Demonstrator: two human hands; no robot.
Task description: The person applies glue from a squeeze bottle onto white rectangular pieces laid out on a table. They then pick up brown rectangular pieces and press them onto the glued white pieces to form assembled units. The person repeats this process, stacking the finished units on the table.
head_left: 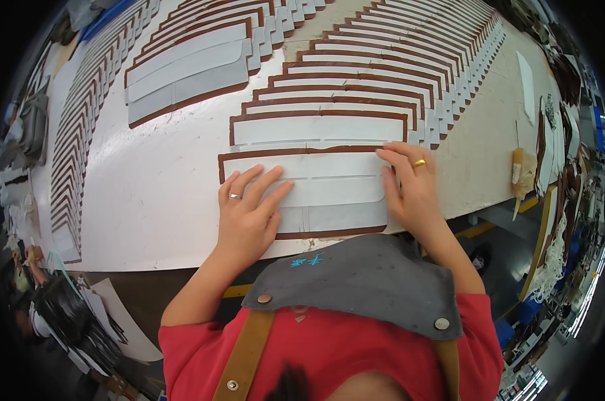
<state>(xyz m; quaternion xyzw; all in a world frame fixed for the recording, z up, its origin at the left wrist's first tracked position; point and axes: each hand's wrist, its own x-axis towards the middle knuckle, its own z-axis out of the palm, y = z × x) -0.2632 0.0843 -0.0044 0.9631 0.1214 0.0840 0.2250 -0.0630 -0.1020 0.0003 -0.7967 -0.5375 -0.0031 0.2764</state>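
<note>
A flat white panel with brown edging (pixel 342 190) lies on the table right in front of me; it has a layered white flap and a narrow slit across it. My left hand (pixel 245 217) rests flat on the panel's left part, fingers spread, a silver-coloured ring on one finger. At the panel's upper right corner, my right hand (pixel 412 184) has bent fingers closed on the brown edge, with thumb and index finger near each other. It wears a gold-coloured ring. Just beyond, a similar panel (pixel 319 128) heads a long overlapping row.
Overlapping brown-edged panels (pixel 376 65) run toward the far right. Another stack (pixel 189 70) lies left of them, and a third row (pixel 75 160) lines the table's left side. A yellowish brush-like tool (pixel 519 170) hangs by the right edge. Dark strips (pixel 68 314) hang at lower left.
</note>
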